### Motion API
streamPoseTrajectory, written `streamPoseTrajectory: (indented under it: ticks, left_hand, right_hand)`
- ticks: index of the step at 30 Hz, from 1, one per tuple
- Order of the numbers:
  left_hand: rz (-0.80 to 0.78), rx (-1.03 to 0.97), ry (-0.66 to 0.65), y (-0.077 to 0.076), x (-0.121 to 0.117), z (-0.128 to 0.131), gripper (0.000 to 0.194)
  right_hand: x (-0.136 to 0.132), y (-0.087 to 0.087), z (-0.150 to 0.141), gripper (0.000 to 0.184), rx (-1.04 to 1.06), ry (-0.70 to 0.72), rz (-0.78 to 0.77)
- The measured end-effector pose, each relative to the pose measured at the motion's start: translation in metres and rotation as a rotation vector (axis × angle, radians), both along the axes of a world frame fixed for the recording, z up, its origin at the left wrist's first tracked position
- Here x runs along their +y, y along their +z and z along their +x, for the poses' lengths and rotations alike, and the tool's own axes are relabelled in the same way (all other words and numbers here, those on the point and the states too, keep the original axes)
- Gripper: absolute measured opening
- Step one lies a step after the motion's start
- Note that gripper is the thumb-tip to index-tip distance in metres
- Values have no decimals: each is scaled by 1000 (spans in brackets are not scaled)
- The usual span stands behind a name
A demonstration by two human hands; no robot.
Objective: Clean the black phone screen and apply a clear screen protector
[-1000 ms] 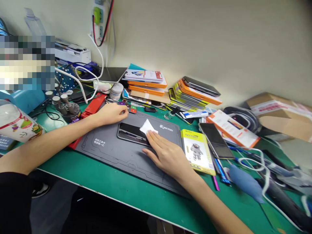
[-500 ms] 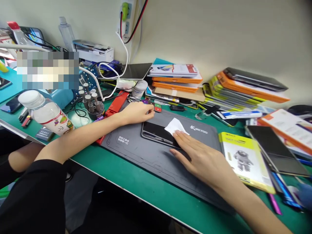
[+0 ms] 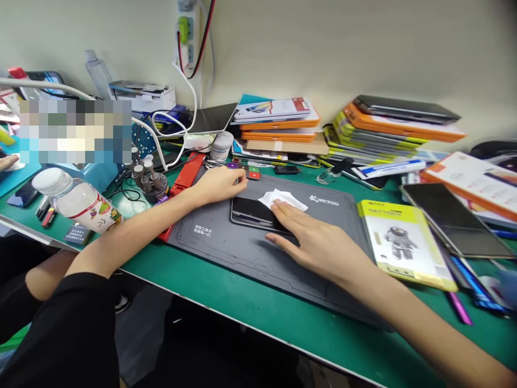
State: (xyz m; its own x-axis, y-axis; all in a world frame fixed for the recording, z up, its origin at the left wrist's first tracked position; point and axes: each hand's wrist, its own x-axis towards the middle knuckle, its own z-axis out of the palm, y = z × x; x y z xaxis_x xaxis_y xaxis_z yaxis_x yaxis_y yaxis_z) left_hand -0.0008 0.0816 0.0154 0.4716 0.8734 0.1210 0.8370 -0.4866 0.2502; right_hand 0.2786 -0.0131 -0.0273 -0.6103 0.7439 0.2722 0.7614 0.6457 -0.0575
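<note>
A black phone (image 3: 250, 211) lies screen up on a grey work mat (image 3: 226, 248). My right hand (image 3: 315, 242) rests over the phone's right end. Its fingers are stretched flat and press a white wipe (image 3: 285, 197) onto the glass at the far right corner. My left hand (image 3: 220, 184) sits at the phone's far left corner with its fingers curled against the edge. Whether it pinches anything is hidden. Small purple, red and green pieces (image 3: 250, 171) lie just beyond those fingertips.
A yellow box (image 3: 404, 242) and a dark slab (image 3: 456, 221) lie right of the mat. Stacks of orange packs (image 3: 278, 121) (image 3: 388, 134) line the wall. A bottle (image 3: 81, 202), a red tool (image 3: 186, 178) and cables crowd the left. Another person's hand (image 3: 8, 160) shows far left.
My right hand has slid the wipe a little along the phone's right end toward its far edge. My left hand has stayed at the phone's far corner. My view has shifted.
</note>
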Motion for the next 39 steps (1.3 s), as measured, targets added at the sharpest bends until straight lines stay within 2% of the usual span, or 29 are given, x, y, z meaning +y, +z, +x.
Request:
streamPoseTrajectory:
  ticks: [4, 6, 12, 14, 19, 21, 23, 27, 29, 36, 39]
  left_hand:
    - [4, -1, -9, -1, 3, 1, 27]
    - [6, -8, -11, -2, 4, 2, 26]
    - [13, 1, 4, 6, 1, 0, 29]
    - [19, 8, 12, 8, 1, -1, 30]
    - [21, 7, 29, 3, 4, -1, 31]
    - [16, 9, 28, 1, 6, 0, 30]
    - [11, 17, 21, 1, 7, 0, 29]
    - [17, 37, 20, 2, 6, 0, 31]
    - [21, 44, 21, 2, 5, 0, 32]
    - [14, 36, 10, -2, 5, 2, 32]
    - [8, 45, 5, 0, 5, 3, 32]
  right_hand:
    - [-35, -2, 12, 73, 6, 58, 29]
    - [-38, 1, 15, 72, -14, 54, -7]
    - [8, 19, -3, 76, -33, -42, -235]
    - [9, 19, -7, 82, -24, -56, -245]
    - [-35, 5, 0, 87, 9, 7, -177]
    - [-42, 1, 8, 84, 9, 32, -187]
    - [-33, 1, 14, 81, 12, 41, -229]
    - [7, 7, 13, 79, 37, 22, -343]
    - [14, 6, 10, 80, 48, 17, -359]
    - [-39, -3, 21, 84, 34, 105, -253]
    - [-29, 6, 18, 75, 45, 100, -321]
